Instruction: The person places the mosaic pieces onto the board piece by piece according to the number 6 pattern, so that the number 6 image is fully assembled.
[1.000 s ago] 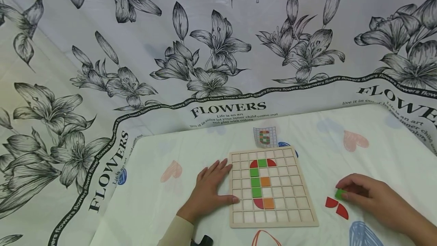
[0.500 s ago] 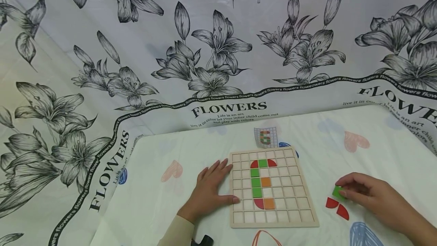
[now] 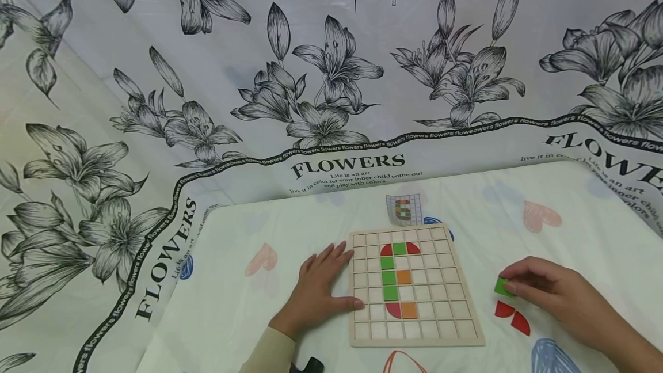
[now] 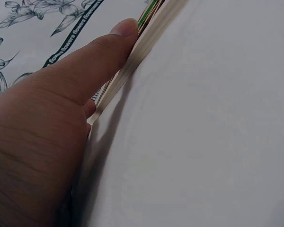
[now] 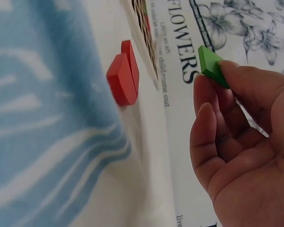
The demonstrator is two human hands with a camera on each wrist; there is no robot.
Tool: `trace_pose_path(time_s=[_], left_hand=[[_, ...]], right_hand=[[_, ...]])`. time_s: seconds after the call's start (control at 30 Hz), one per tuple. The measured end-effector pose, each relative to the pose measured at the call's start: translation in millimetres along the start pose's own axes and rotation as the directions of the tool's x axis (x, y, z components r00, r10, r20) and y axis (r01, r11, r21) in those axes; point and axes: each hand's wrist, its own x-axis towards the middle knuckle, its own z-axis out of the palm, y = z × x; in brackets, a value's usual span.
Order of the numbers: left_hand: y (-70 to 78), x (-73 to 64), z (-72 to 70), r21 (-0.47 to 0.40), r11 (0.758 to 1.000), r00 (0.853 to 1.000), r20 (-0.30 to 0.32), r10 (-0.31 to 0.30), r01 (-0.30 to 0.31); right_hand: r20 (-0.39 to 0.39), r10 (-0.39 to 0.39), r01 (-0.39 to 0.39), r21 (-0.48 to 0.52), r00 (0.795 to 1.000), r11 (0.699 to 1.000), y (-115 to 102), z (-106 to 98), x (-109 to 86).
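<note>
A wooden grid board lies on the table with green, orange and red tiles set in its cells. My left hand rests along the board's left edge, fingers spread and thumb on the frame; the left wrist view shows the thumb against the wooden side. To the right of the board, my right hand pinches a green square tile between thumb and fingers, off the cloth. Two red quarter-round tiles lie just below that hand. In the right wrist view the green tile sticks out past the fingertips.
Behind the board lies a small printed card with a coloured grid pattern. A black object sits at the bottom edge by the left sleeve. The cloth has heart prints, and a flower-printed sheet hangs behind.
My right hand has lifted the green tile slightly and carried it a little left, toward the board. The left hand stays in place on the board's edge.
</note>
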Motion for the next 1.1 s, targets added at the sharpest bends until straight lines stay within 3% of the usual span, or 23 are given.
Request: trace_pose_path(time_s=[0.43, 1.1], left_hand=[[-1.2, 0.1, 0.2, -0.004, 1.000, 1.000, -0.006, 0.005, -0.005], [0.3, 3.7, 0.8, 0.000, 1.000, 1.000, -0.004, -0.008, 0.008]], right_hand=[[0.045, -0.070, 0.067, 0.052, 0.997, 0.996, -35, 18, 27.9], [0.085, -0.076, 0.058, 0.196, 0.994, 0.979, -65, 52, 57.6]])
